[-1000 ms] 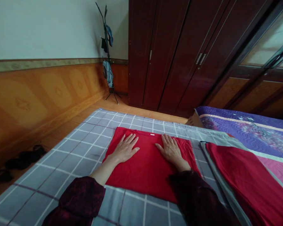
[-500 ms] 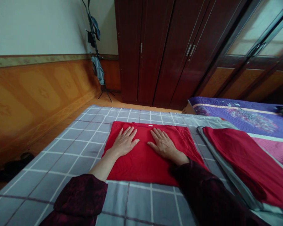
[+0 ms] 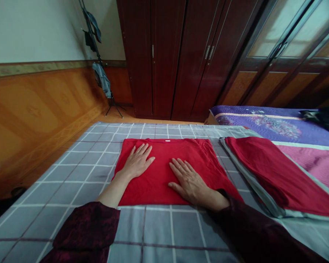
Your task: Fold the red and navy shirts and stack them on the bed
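A red T-shirt (image 3: 164, 175) lies flat on a grey plaid bedsheet (image 3: 79, 175), its collar at the far side with a small white label (image 3: 167, 140). My left hand (image 3: 138, 162) rests palm down on the shirt's left half, fingers spread and holding nothing. My right hand (image 3: 190, 184) lies flat on the right half, nearer to me, its fingers apart and its thumb pointing left. Dark maroon sleeves cover both my forearms near the bottom of the view.
To the right lies a folded length of dark red cloth (image 3: 263, 171) on grey fabric. Beyond it is a purple quilt (image 3: 263, 124) with a dark item on it. A dark wood wardrobe (image 3: 167, 62) stands ahead, a clothes rack (image 3: 98, 62) at the wall, shoes at lower left.
My right hand has slid toward me across the shirt. My left hand stays nearly in place. The whole view has shifted, with the room moving left and the shirt appearing flatter and farther off.
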### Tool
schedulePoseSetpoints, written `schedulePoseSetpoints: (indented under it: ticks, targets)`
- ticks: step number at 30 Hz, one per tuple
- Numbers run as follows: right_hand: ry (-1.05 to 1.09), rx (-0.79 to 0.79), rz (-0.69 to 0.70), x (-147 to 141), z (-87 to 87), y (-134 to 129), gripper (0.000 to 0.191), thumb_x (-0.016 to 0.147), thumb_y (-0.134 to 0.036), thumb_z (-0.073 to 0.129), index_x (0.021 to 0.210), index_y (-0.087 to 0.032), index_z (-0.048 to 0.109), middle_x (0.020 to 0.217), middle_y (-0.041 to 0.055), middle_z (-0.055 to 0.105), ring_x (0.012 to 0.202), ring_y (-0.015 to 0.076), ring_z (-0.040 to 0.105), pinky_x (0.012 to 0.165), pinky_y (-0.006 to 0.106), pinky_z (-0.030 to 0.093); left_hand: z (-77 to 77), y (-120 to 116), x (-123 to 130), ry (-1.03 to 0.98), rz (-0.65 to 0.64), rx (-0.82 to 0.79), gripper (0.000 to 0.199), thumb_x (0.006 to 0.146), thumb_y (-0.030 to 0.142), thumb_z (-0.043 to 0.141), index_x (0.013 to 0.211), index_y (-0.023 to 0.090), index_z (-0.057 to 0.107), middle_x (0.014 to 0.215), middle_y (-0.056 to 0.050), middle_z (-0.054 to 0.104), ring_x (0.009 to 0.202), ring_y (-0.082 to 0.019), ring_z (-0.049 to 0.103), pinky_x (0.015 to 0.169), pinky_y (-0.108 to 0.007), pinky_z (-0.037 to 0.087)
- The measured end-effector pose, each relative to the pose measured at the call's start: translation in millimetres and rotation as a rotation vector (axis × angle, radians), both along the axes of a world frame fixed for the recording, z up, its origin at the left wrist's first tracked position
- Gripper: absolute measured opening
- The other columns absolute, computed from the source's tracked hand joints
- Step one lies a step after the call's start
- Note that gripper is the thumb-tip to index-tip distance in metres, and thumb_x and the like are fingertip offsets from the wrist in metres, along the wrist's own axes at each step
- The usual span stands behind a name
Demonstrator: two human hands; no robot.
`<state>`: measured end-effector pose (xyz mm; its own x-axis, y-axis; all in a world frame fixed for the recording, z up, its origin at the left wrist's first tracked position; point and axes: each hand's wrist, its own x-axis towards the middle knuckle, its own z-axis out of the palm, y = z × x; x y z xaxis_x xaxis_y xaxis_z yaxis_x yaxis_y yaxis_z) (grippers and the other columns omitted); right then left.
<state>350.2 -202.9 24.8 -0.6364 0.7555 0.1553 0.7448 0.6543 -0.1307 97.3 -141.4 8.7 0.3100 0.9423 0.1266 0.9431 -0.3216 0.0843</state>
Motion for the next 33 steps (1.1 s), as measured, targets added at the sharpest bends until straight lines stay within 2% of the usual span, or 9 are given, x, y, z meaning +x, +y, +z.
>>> schedulePoseSetpoints:
  ticks: [5, 7, 10, 13, 16, 21, 25, 29, 33]
  targets:
    - [-0.066, 0.067, -0.176, 63, -4.0, -2, 0.065, 0.092, -0.050, 0.043, 0.141, -0.008, 0.037, 0.148, 0.0177, 0.032, 0.138, 0.0319, 0.025, 0.110, 0.052, 0.028, 9.9, -2, 5, 0.015, 0.012, -0.003, 0.058, 0.096, 0.047, 0.029, 0.144, 0.016, 0.031, 0.152, -0.009, 0.027, 0.142, -0.025, 0.018, 0.114, -0.052, 0.016]
    - [-0.055, 0.074, -0.171, 57, -2.8, -8, 0.060, 0.091, -0.044, 0.046, 0.139, -0.008, 0.041, 0.147, 0.0187, 0.034, 0.137, 0.0327, 0.027, 0.109, 0.052, 0.029, 19.9, -11, 23, 0.017, -0.013, 0.032, 0.055, 0.096, 0.041, 0.032, 0.144, 0.014, 0.031, 0.152, -0.010, 0.027, 0.142, -0.026, 0.017, 0.114, -0.052, 0.014]
    - [-0.030, 0.073, -0.100, 28, -2.6, -15, 0.053, 0.091, -0.031, 0.045, 0.138, -0.006, 0.043, 0.146, 0.0203, 0.036, 0.136, 0.0323, 0.030, 0.109, 0.050, 0.031, 29.8, -36, 64, -0.017, -0.173, 0.070, 0.054, 0.095, 0.031, 0.033, 0.146, 0.015, 0.027, 0.154, -0.009, 0.023, 0.143, -0.023, 0.013, 0.116, -0.048, 0.012]
    - [-0.010, 0.086, -0.037, 4, -5.6, -16, 0.051, 0.091, -0.022, 0.040, 0.137, -0.001, 0.042, 0.143, 0.0229, 0.039, 0.135, 0.0313, 0.031, 0.110, 0.049, 0.030, 24.5, -60, 98, -0.075, -0.311, 0.015, 0.053, 0.094, 0.020, 0.029, 0.146, 0.016, 0.026, 0.153, -0.007, 0.027, 0.142, -0.019, 0.017, 0.117, -0.042, 0.016]
    - [0.007, 0.114, -0.013, 2, -9.0, -15, 0.051, 0.092, -0.022, 0.038, 0.139, -0.001, 0.038, 0.144, 0.0205, 0.038, 0.136, 0.0299, 0.029, 0.111, 0.047, 0.028, 14.1, -70, 103, -0.102, -0.259, -0.033, 0.051, 0.097, 0.026, 0.026, 0.146, 0.014, 0.027, 0.151, -0.009, 0.031, 0.140, -0.019, 0.023, 0.116, -0.040, 0.019]
    - [-0.017, 0.152, -0.049, 33, -14.7, -14, 0.057, 0.094, -0.040, 0.041, 0.140, -0.006, 0.039, 0.146, 0.0180, 0.036, 0.137, 0.0312, 0.029, 0.110, 0.047, 0.030, 14.9, -77, 52, 0.011, -0.191, -0.057, 0.059, 0.096, 0.048, 0.031, 0.146, 0.018, 0.027, 0.153, -0.006, 0.024, 0.142, -0.022, 0.018, 0.116, -0.045, 0.016]
    - [-0.037, 0.220, -0.101, 75, -24.0, -19, 0.059, 0.094, -0.045, 0.038, 0.141, -0.009, 0.038, 0.148, 0.0157, 0.033, 0.138, 0.0298, 0.025, 0.110, 0.049, 0.029, 13.9, -94, -8, 0.089, -0.073, -0.008, 0.058, 0.097, 0.045, 0.030, 0.148, 0.019, 0.022, 0.154, -0.007, 0.021, 0.142, -0.021, 0.016, 0.116, -0.045, 0.016]
    - [0.001, 0.284, -0.155, 110, -34.1, -26, 0.060, 0.094, -0.045, 0.036, 0.143, -0.011, 0.034, 0.148, 0.0153, 0.034, 0.139, 0.0285, 0.024, 0.109, 0.051, 0.030, -0.1, -117, -64, 0.115, 0.056, 0.023, 0.059, 0.097, 0.040, 0.029, 0.150, 0.019, 0.013, 0.154, -0.008, 0.022, 0.141, -0.022, 0.020, 0.114, -0.046, 0.022]
    - [0.018, 0.320, -0.187, 123, -38.6, -27, 0.061, 0.092, -0.046, 0.037, 0.141, -0.010, 0.036, 0.145, 0.0177, 0.038, 0.138, 0.0308, 0.027, 0.107, 0.053, 0.031, -2.9, -134, -89, 0.146, 0.169, 0.026, 0.059, 0.097, 0.036, 0.025, 0.150, 0.017, 0.007, 0.153, -0.011, 0.024, 0.140, -0.025, 0.023, 0.111, -0.051, 0.026]
